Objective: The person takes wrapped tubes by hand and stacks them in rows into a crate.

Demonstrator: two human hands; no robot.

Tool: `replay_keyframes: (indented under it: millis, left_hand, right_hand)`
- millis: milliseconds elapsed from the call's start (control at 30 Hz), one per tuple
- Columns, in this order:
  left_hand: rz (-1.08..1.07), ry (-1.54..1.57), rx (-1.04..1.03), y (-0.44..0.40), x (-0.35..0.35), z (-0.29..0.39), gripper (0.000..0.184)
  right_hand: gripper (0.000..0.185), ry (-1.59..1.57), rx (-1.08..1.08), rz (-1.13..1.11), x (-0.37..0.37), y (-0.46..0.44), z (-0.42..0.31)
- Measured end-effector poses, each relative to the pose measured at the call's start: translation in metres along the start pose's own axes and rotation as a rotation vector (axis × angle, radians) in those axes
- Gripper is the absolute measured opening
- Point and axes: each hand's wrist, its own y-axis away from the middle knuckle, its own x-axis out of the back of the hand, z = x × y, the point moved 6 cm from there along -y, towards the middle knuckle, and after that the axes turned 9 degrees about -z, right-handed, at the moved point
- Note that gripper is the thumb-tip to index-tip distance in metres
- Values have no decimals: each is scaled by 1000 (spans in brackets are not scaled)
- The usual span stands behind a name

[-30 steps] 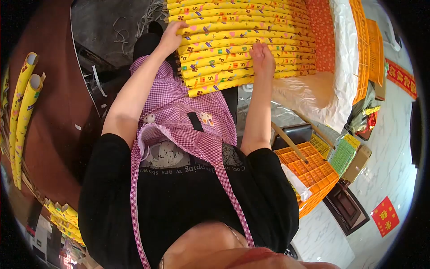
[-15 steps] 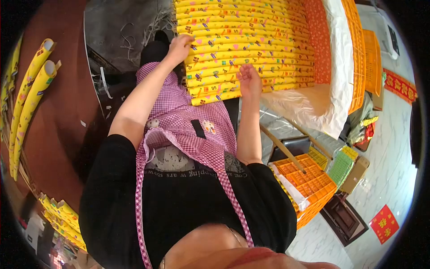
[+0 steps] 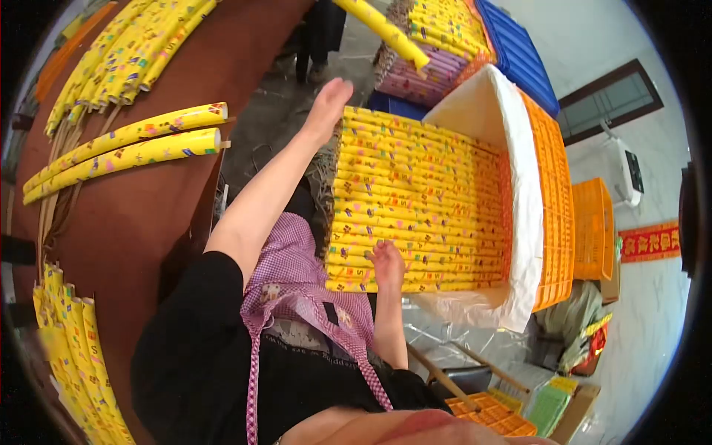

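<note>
Yellow printed paper-wrapped tubes [image 3: 415,200] lie side by side in a wide stack inside a lined crate. Beside the stack's far left corner is my left hand [image 3: 328,111], its fingers stretched out at the tube ends and nothing visible in them. My right hand [image 3: 387,265] is over the near tubes, fingers apart and loosely bent, palm turned partly up. Whether it touches the tubes I cannot tell. White lining [image 3: 525,222] hangs over the side of the orange crate [image 3: 552,222].
A brown table [image 3: 141,230] on the left bears two loose yellow tubes [image 3: 126,159] and several bundled ones [image 3: 133,59]. Another yellow tube [image 3: 382,31] juts in from the top, near a person's dark-clothed legs [image 3: 322,37]. Behind stands a blue crate [image 3: 519,52] beside stacked tubes.
The view has swung, so the crate sits lower and more of the table and background shows. My left hand has moved to the stack's far corner; my right hand stays by the near tubes.
</note>
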Motion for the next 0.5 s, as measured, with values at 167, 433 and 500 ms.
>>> replay_keyframes:
  millis: [167,433,500]
  left_hand:
    - [-107,715,-209,-31,-21,104,41]
    - [-149,611,-192,-43,-35,155,27]
    - [-153,646,-136,-52,-40,159,26]
  right_hand:
    - [17,93,-6,155,4,21,-2]
    - [18,102,-28,217,36,53,-3]
    - [19,95,-19,274,44,60,-6]
